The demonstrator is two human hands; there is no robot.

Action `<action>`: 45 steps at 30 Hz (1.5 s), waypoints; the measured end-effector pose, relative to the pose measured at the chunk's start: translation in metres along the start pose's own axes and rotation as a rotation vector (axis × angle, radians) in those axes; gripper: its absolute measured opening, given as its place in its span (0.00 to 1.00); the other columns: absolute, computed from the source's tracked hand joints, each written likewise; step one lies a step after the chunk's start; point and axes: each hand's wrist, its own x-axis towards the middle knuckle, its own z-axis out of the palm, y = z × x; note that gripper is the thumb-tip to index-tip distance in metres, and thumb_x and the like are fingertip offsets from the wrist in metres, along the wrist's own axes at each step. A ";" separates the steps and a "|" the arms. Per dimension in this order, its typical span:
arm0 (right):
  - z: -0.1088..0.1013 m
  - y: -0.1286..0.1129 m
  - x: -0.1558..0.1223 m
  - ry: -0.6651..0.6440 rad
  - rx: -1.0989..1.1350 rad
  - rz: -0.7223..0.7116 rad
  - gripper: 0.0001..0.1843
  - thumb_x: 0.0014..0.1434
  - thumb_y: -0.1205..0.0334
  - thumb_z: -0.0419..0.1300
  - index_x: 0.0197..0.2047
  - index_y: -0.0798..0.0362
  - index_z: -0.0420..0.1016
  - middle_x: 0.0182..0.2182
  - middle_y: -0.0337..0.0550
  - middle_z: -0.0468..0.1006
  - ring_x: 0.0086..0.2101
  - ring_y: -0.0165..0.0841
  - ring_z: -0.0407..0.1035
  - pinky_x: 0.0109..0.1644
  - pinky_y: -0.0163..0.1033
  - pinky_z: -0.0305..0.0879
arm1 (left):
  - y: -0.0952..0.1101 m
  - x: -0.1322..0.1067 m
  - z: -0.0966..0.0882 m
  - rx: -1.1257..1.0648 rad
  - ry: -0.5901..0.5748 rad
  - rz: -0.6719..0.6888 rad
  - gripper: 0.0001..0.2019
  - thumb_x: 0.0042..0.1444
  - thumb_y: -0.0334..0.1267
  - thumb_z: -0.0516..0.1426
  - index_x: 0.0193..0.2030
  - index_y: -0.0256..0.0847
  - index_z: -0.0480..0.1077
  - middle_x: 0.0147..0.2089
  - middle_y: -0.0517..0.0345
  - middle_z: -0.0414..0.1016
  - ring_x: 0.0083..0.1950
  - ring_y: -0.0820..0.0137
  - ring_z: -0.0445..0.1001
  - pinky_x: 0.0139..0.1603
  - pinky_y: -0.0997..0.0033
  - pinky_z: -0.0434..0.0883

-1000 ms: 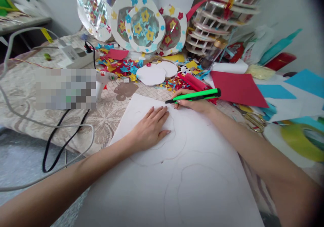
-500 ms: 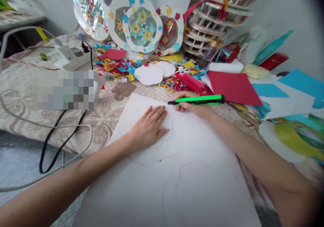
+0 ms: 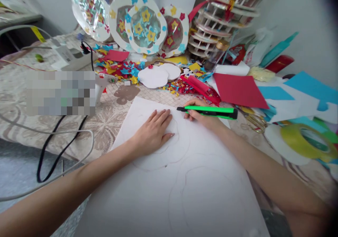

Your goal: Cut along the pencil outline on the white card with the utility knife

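Note:
A large white sheet (image 3: 148,194) with faint wavy ring outlines drawn on it reaches from the table toward me. My left hand (image 3: 153,131) lies flat on its far part, fingers stretched out over one drawn outline. In my right hand (image 3: 196,115) is a green and black utility knife (image 3: 211,111), gripped near its front end. The knife's tip points left, close to the far edge of the sheet; whether it touches the sheet I cannot tell. The fingers of my right hand are partly hidden behind the knife.
Paper scraps (image 3: 126,69) and white cut-outs (image 3: 153,76) lie beyond the sheet. Decorated round panels (image 3: 146,25) and a tiered white model (image 3: 224,22) stand behind. At right are red paper (image 3: 239,89), scissors (image 3: 256,123) and yellow tape (image 3: 293,138); cables (image 3: 50,152) hang at left.
The knife's rear end has dipped and its tip has shifted slightly right relative to my left hand. My left hand stays flat in place. The whole view has shifted a little.

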 end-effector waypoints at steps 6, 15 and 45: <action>0.009 -0.010 -0.015 0.097 -0.006 0.035 0.08 0.59 0.60 0.57 0.42 0.51 0.69 0.28 0.39 0.78 0.28 0.29 0.72 0.32 0.35 0.69 | 0.000 -0.001 0.001 0.004 0.003 0.000 0.31 0.67 0.51 0.42 0.67 0.29 0.54 0.72 0.38 0.51 0.73 0.57 0.48 0.72 0.51 0.47; 0.025 -0.015 -0.036 0.264 -0.006 0.096 0.07 0.58 0.59 0.58 0.41 0.50 0.69 0.26 0.38 0.78 0.25 0.29 0.72 0.30 0.35 0.71 | 0.000 0.000 0.001 -0.018 0.023 0.002 0.31 0.67 0.50 0.42 0.67 0.28 0.55 0.71 0.37 0.52 0.73 0.56 0.48 0.72 0.49 0.48; 0.061 -0.029 -0.056 0.502 0.102 0.150 0.07 0.57 0.60 0.56 0.39 0.48 0.64 0.28 0.34 0.73 0.27 0.27 0.73 0.29 0.32 0.71 | 0.006 -0.165 -0.060 -0.088 -0.072 -0.748 0.20 0.59 0.54 0.48 0.22 0.45 0.61 0.19 0.59 0.67 0.22 0.64 0.68 0.22 0.69 0.57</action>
